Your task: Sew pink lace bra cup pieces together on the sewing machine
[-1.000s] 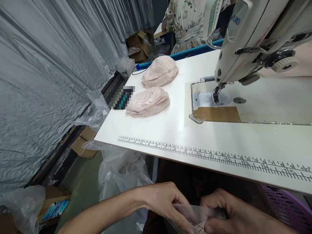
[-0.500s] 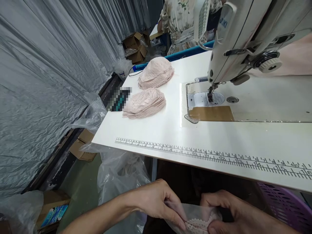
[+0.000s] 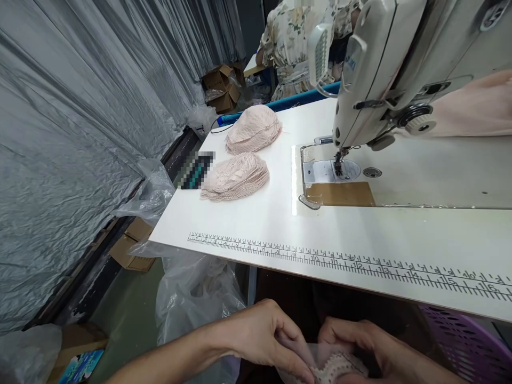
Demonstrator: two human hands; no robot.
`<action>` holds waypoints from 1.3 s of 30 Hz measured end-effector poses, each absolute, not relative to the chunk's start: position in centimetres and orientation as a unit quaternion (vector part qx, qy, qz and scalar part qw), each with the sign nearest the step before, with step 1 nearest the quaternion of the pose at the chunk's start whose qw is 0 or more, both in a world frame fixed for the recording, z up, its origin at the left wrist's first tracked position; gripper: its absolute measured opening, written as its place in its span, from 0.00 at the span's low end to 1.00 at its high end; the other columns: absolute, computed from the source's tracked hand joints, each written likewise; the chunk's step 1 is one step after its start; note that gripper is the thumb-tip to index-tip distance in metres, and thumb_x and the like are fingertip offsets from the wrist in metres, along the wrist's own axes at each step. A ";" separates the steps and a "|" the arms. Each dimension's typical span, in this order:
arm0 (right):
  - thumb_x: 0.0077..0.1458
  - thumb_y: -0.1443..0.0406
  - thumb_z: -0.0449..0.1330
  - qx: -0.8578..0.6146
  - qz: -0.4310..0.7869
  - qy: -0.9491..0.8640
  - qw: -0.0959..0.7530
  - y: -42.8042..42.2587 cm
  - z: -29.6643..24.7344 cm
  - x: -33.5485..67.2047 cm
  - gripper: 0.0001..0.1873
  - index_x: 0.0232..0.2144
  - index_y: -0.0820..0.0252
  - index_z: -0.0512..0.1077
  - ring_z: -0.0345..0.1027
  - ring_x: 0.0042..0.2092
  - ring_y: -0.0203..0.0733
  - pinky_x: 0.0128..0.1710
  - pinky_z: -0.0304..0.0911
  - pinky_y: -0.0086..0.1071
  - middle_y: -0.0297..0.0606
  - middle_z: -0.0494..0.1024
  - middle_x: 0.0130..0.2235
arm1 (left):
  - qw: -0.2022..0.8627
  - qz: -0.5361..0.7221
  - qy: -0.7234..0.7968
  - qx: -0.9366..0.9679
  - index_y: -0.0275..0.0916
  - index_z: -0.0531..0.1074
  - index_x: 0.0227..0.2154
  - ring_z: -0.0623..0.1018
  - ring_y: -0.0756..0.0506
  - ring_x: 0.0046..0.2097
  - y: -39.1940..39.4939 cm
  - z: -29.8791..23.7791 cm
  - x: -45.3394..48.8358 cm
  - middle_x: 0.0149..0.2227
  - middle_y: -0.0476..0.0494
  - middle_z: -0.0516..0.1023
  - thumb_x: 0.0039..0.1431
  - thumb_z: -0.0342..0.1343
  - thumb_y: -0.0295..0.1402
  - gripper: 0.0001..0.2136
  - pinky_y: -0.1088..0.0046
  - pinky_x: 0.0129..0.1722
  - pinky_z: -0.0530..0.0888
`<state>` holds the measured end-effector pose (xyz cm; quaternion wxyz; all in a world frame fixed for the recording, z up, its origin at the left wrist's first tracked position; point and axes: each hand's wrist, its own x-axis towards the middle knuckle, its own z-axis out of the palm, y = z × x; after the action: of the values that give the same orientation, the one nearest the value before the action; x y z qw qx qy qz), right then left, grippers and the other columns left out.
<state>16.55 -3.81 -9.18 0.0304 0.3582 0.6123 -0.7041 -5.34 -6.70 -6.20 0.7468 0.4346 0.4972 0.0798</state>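
Observation:
Below the table's front edge, my left hand [image 3: 266, 338] pinches the sheer side of a pale pink lace-edged fabric piece [image 3: 336, 368]. My right hand [image 3: 370, 346] grips the same piece from the other side, its fingers partly behind the cloth. The scalloped lace trim shows between the two hands, while the lower part of the piece runs out of view. On the white table [image 3: 240, 224] lie two stacks of pale pink lace pieces, a rear stack [image 3: 254, 128] and a front stack [image 3: 238, 178], both away from my hands.
A sewing machine [image 3: 372, 80] stands at the right, with pink cloth [image 3: 472, 109] behind it. A purple basket [image 3: 468, 341] sits under the table at right. Clear plastic bags [image 3: 196, 293] hang at left. Cardboard boxes [image 3: 132, 248] rest on the floor. Beyond the table is a person [image 3: 298, 42].
The view has shifted slightly. Both hands still hold the lace-edged piece; they sit a little lower and closer together, and more of the trim's holes face me.

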 end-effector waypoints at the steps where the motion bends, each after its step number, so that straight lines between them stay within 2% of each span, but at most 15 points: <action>1: 0.44 0.64 0.58 0.350 -0.707 0.615 0.020 -3.7 -9.5 16.8 0.06 0.29 0.56 0.67 0.61 0.35 0.39 0.34 0.56 0.28 0.30 0.68 0.29 | 0.747 0.081 0.497 0.434 0.38 0.81 0.31 0.76 0.52 0.29 -6.7 -6.2 -5.4 0.26 0.48 0.79 0.38 0.67 0.50 0.21 0.80 0.34 0.71; 7: 0.45 0.56 0.61 0.353 -0.689 0.633 0.005 -3.5 -10.3 17.7 0.13 0.31 0.57 0.72 0.64 0.40 0.44 0.40 0.58 0.31 0.35 0.71 0.34 | 0.747 0.080 0.511 0.419 0.35 0.80 0.31 0.77 0.51 0.30 -7.1 -6.0 -6.3 0.27 0.45 0.80 0.40 0.68 0.45 0.18 0.81 0.33 0.72; 14: 0.40 0.62 0.60 0.389 -0.678 0.624 0.024 -4.0 -9.2 16.9 0.11 0.31 0.56 0.73 0.66 0.41 0.46 0.40 0.59 0.31 0.34 0.73 0.35 | 0.734 0.090 0.535 0.408 0.35 0.80 0.30 0.77 0.52 0.29 -7.7 -6.4 -6.5 0.27 0.45 0.80 0.41 0.69 0.39 0.14 0.82 0.31 0.71; 18: 0.43 0.59 0.59 0.401 -0.663 0.632 0.030 -4.1 -9.1 16.6 0.08 0.28 0.55 0.73 0.65 0.42 0.47 0.42 0.57 0.34 0.34 0.73 0.34 | 0.733 0.096 0.538 0.405 0.35 0.80 0.29 0.78 0.51 0.29 -7.9 -6.5 -6.6 0.27 0.45 0.80 0.41 0.69 0.39 0.14 0.81 0.31 0.71; 25: 0.45 0.59 0.58 0.386 -0.676 0.628 0.008 -4.0 -9.2 16.6 0.09 0.25 0.57 0.75 0.67 0.39 0.44 0.41 0.57 0.32 0.33 0.76 0.31 | 0.727 0.088 0.537 0.419 0.35 0.80 0.30 0.78 0.50 0.29 -8.0 -6.6 -6.7 0.27 0.44 0.80 0.43 0.68 0.40 0.15 0.81 0.31 0.71; 31: 0.48 0.56 0.58 0.352 -0.694 0.627 -0.028 -4.0 -9.9 16.9 0.13 0.24 0.59 0.76 0.64 0.32 0.40 0.34 0.57 0.30 0.34 0.72 0.26 | 0.718 0.080 0.538 0.434 0.35 0.80 0.30 0.78 0.50 0.30 -7.9 -6.7 -6.7 0.27 0.45 0.80 0.39 0.69 0.43 0.17 0.80 0.30 0.71; 36: 0.49 0.54 0.58 0.363 -0.686 0.630 -0.021 -4.1 -10.1 17.0 0.15 0.28 0.57 0.78 0.67 0.36 0.45 0.36 0.59 0.33 0.37 0.75 0.30 | 0.721 0.085 0.533 0.434 0.35 0.80 0.30 0.78 0.50 0.29 -7.9 -6.7 -6.6 0.27 0.46 0.80 0.39 0.70 0.43 0.17 0.81 0.30 0.71; 39: 0.49 0.53 0.58 0.364 -0.681 0.635 -0.015 -4.2 -10.2 17.0 0.15 0.29 0.56 0.78 0.68 0.39 0.47 0.40 0.59 0.35 0.37 0.76 0.32 | 0.721 0.086 0.531 0.437 0.35 0.80 0.31 0.79 0.49 0.31 -7.9 -6.6 -6.6 0.28 0.45 0.80 0.42 0.69 0.42 0.16 0.80 0.32 0.72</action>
<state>16.99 -4.19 -10.25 -0.0147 0.3635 0.6354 -0.6811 -6.63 -7.91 -6.60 0.7205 0.4371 0.5314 0.0861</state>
